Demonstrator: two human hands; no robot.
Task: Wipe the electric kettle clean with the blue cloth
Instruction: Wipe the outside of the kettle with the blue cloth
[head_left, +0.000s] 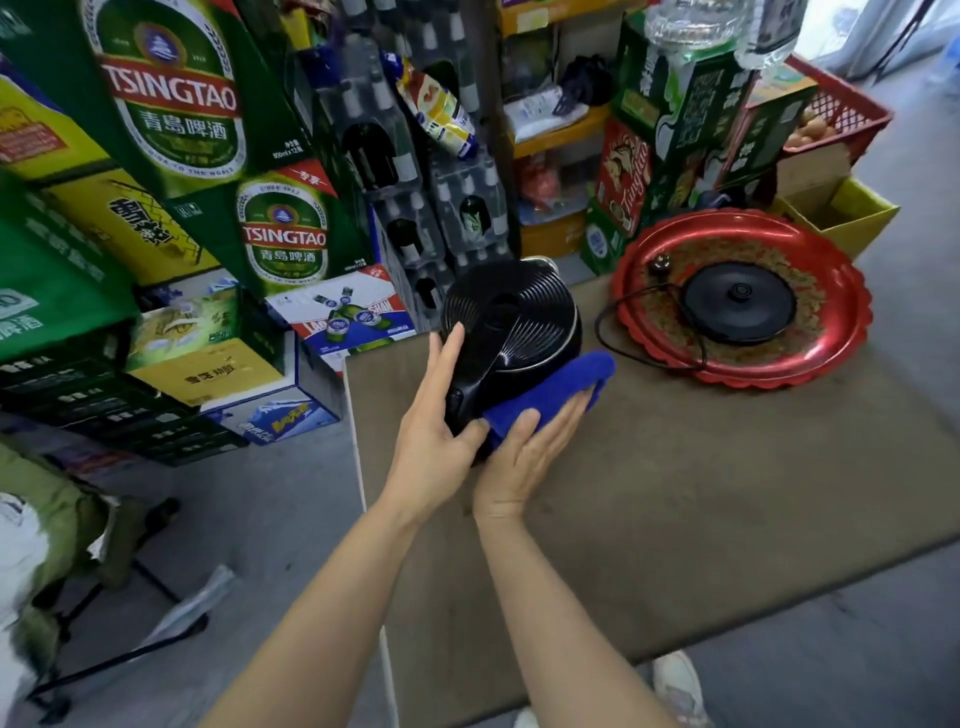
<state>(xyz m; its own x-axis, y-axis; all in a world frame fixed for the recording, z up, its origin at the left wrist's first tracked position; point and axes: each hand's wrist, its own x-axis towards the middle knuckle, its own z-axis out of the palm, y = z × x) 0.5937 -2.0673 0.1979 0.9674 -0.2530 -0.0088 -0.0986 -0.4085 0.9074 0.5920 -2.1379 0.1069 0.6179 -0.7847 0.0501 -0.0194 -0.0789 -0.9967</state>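
Kettle braced on the bench while we wipe its near side

Our left hand (436, 431) wraps the black handle, its grip curled round it with fingers reaching up the left flank, steadying the electric kettle (511, 332) where it sits at the far left part of the bench (727, 493). We judge the kettle rigid, smooth and rather slippery, probably light if empty, so the handle is the sure place to hold. To the right, our right hand (530, 457) lies open, fingers spread flat, pressing the soft blue cloth (550, 392) against the kettle's lower near-right wall. Farther right, the kettle's base (740, 304) rests apart in a red tray (841, 353).
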